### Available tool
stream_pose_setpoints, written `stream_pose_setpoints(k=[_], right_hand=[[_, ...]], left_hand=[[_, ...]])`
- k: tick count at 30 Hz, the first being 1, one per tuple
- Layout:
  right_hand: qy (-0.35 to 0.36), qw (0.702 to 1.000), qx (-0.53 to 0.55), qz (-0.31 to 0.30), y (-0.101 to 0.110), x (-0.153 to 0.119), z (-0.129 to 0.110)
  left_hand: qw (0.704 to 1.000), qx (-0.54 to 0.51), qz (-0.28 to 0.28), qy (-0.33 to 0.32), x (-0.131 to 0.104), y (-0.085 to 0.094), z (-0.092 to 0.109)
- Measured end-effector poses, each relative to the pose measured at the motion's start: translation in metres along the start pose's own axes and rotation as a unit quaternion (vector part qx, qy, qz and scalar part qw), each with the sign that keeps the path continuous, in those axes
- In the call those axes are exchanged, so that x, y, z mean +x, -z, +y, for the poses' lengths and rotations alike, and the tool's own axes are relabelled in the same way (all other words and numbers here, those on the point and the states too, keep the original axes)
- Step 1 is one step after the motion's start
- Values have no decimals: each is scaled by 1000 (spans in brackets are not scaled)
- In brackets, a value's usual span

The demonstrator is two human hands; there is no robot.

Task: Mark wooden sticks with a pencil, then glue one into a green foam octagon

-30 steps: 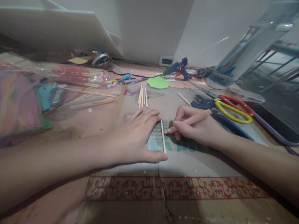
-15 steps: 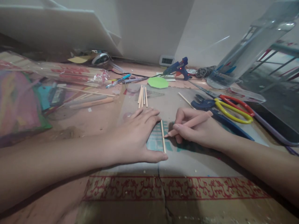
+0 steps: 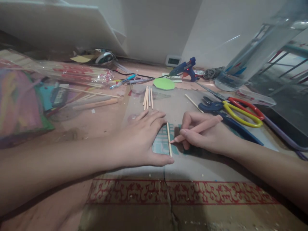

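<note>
A short wooden stick (image 3: 169, 138) lies nearly upright in the picture on the grey board (image 3: 134, 171), over a teal print. My left hand (image 3: 144, 139) holds it down at both ends, thumb at the near end and index finger at the far end. My right hand (image 3: 202, 130) is closed round a peach-coloured pen (image 3: 204, 124), whose tip touches the stick's right side near its middle. Several cut sticks (image 3: 148, 97) lie in a small group just beyond my left hand.
Behind stand a blue glue gun (image 3: 183, 69) and a green paper piece (image 3: 164, 83). Pliers (image 3: 211, 106), red-and-yellow-handled scissors (image 3: 243, 112) and a clear bottle (image 3: 240, 61) are on the right. Bagged sticks (image 3: 77, 73) and a colourful bag (image 3: 21, 102) lie left.
The whole view has shifted slightly. The pen tip is slightly lower along the stick; both hands otherwise keep their hold.
</note>
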State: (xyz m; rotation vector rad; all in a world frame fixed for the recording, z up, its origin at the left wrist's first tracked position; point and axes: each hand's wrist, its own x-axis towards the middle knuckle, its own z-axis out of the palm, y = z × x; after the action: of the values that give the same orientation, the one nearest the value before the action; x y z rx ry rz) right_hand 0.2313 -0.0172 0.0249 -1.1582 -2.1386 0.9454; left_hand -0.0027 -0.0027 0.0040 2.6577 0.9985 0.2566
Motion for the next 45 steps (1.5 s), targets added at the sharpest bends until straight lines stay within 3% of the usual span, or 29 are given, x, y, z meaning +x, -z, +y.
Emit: stream_pose_setpoints(k=[4,10,18,25,35,41,45], right_hand=[[-1,1000,9,-13,0,-1,0],[-7,999,0,34,-2,2,-1],[19,999,11,-27,-1,-2,-1],[6,1000,5,18,-1,0,0],[41,998,29,-33,-1,-4,2],[42,999,23,4,-2,-1,1],[35,999,24,-5,-2,-2,0]], left_hand=[[1000,-1,3,1,1,-1,-1],[1000,0,-3,3,1,0,0],[1000,4,6,-13,1,1,0],[1000,8,0,-5,1,0,-1],[1000,12,7,-18,1,-1,-2],[1000,9,-2,-4,2,-1,-1],[1000,3,6,-9,1,-1,-1]])
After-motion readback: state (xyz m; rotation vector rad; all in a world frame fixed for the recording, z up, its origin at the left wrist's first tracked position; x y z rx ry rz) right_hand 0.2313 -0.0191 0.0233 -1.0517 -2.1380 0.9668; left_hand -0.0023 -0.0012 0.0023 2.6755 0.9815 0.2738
